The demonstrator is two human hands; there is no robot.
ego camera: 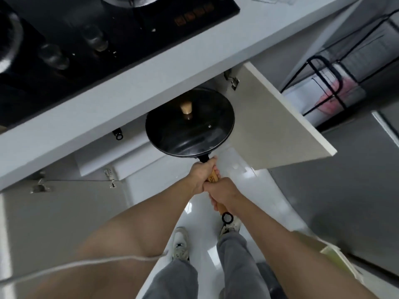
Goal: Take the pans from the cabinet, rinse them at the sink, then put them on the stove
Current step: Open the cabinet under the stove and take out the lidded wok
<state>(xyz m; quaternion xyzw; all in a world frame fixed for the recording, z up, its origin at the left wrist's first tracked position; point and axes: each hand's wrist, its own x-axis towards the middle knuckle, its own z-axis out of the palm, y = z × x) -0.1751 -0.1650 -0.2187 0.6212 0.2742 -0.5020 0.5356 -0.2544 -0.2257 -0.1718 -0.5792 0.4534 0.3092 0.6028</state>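
Observation:
A black pan (172, 145) with a glass lid and a wooden knob (186, 108) hangs just outside the open cabinet, partly under the counter's edge. Both hands grip its long wooden handle (212, 179). My left hand (203, 174) holds it close to the pan. My right hand (222, 195) holds it further back, near the black hanging ring. Another handle end with a black ring (118, 134) shows inside the cabinet; its pan is hidden. The black stove (75, 50) sits on the counter above.
One cabinet door (274, 119) stands open to the right of the pan, another door (64, 212) open at the left. The pale counter edge (97, 108) overhangs the cabinet. A black wire rack (336, 83) stands at the right. My feet are on a white floor (200, 244).

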